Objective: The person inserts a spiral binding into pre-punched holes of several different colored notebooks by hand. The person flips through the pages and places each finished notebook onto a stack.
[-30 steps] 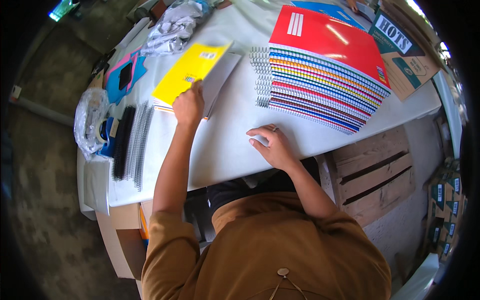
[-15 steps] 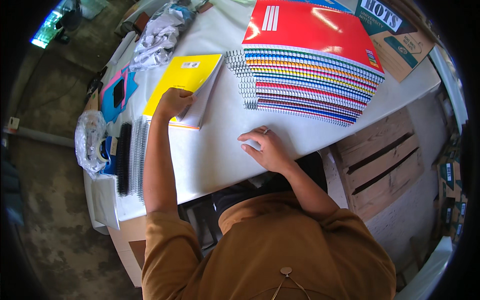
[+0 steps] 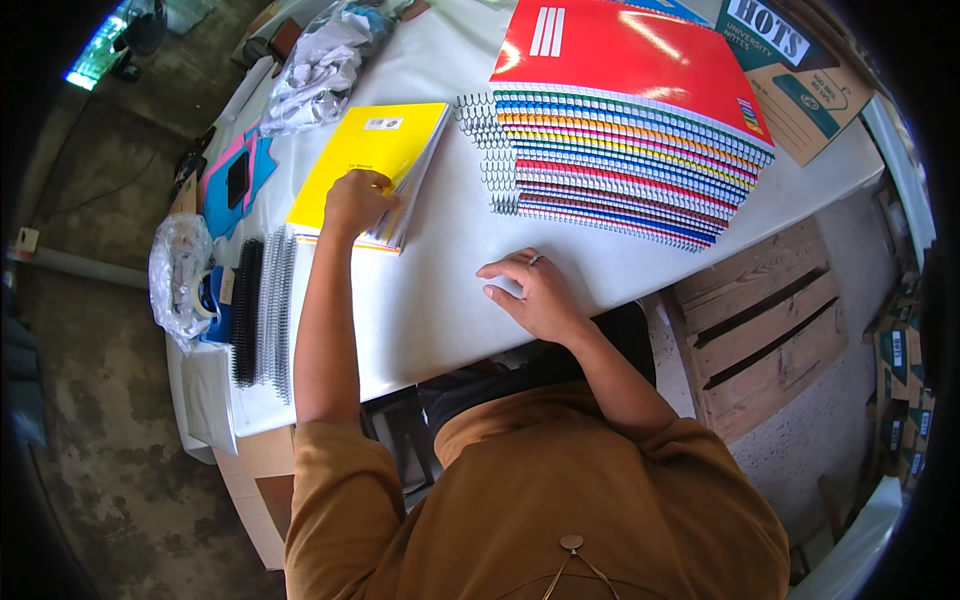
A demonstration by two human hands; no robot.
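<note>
A yellow-covered notebook [image 3: 370, 135] lies on the white tabletop, left of centre, its near right page edges fanned a little. My left hand [image 3: 358, 203] is on its near part, fingers curled over the right edge at the pages; the fingertips are partly hidden. My right hand [image 3: 537, 297], with a ring on one finger, rests on the table near the front edge, fingers apart and holding nothing. Beyond it stands a tall stack of spiral notebooks [image 3: 630, 170] with a red cover [image 3: 620, 50] on top; wire coils stick out at its left side.
Black and silver binding coils [image 3: 272, 315] lie at the table's left edge, beside a blue tape dispenser [image 3: 217, 303] and a clear plastic bag [image 3: 178, 280]. A phone [image 3: 238, 180] lies on coloured sheets. A cardboard box [image 3: 800, 85] stands far right; a wooden pallet [image 3: 760, 315] is below.
My left hand has shifted slightly up and to the right along the yellow notebook's edge, and the pages there sit differently. The right hand stays in place.
</note>
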